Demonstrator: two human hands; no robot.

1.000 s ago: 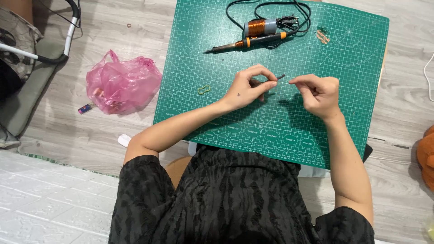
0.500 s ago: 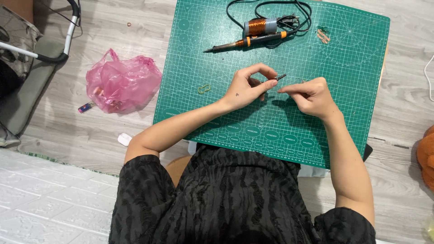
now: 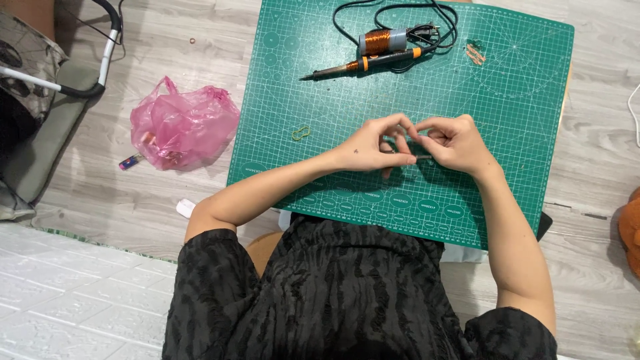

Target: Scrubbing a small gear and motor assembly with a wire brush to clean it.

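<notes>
Both hands meet over the middle of a green cutting mat. My left hand pinches a small thin dark piece between thumb and fingers. My right hand has its fingertips closed on the same piece from the right. The piece is mostly hidden by the fingers. Farther up the mat lie a soldering iron with an orange-and-black handle and a spool of copper wire with a black cord coiled about it.
A small yellow-green loop lies on the mat left of my hands. Small copper bits sit near the mat's top right. A pink plastic bag rests on the wooden floor at left, beside a grey seat.
My right hand has moved left to meet my left hand. Both hands now close together on the small piece, which showed between them earlier.
</notes>
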